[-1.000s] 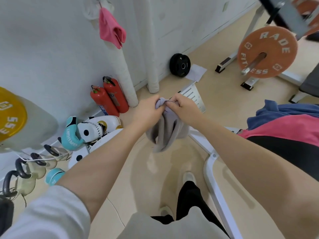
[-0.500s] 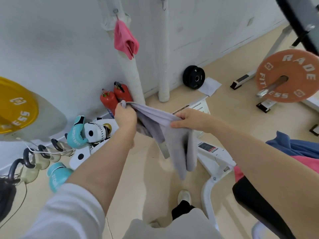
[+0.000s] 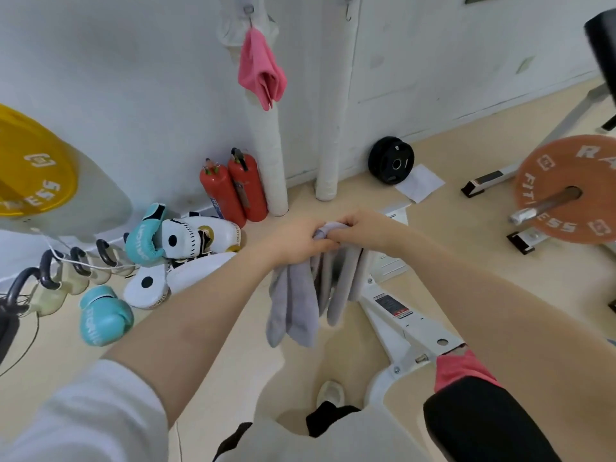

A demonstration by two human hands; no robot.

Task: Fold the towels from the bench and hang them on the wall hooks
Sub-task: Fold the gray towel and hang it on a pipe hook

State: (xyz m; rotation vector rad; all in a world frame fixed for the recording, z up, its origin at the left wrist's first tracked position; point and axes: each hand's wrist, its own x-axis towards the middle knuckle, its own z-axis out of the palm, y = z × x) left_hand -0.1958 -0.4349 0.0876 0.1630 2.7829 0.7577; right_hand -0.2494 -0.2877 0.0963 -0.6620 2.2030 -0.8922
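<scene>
Pink cloth already dangles from a wall hook [image 3: 248,10] at the upper middle of the frame: one pink towel [image 3: 261,73] hung. A second hook [image 3: 348,10] just right of it looks bare. The grey towel [image 3: 300,295] is mid-fold, I'd say (its layers bunched, hanging down at centre frame). Left hand [image 3: 300,240] and right hand [image 3: 361,228] meet at its top edge, fingers of both curled tight round the gathered cloth, the rest drooping below them. Another pink towel on the bench [image 3: 463,368], lower right, waits its turn.
</scene>
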